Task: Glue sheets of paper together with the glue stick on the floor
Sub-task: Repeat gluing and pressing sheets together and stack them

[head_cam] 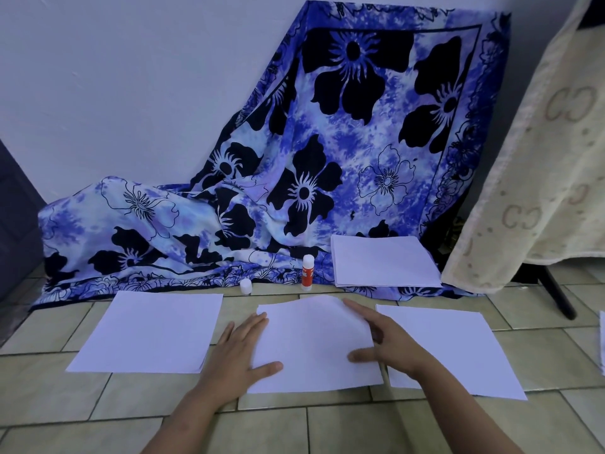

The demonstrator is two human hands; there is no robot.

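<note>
Now the left hand [234, 352] and right hand [388, 339] press flat, fingers straight, on the middle sheet [314, 345]; the glue stick [308, 272] stands uncapped behind.

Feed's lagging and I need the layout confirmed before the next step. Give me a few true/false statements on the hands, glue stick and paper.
1. The left hand and right hand both touch the middle sheet. True.
2. The glue stick is held in the right hand. False: it stands upright at the cloth's edge, untouched.
3. A paper stack lies on the blue flowered cloth. True.
4. The white cap lies on the middle sheet. False: it sits at the cloth's edge, left of the glue stick.
5. Only one sheet lies on the floor tiles. False: a left sheet and a right sheet flank the middle one.
</note>
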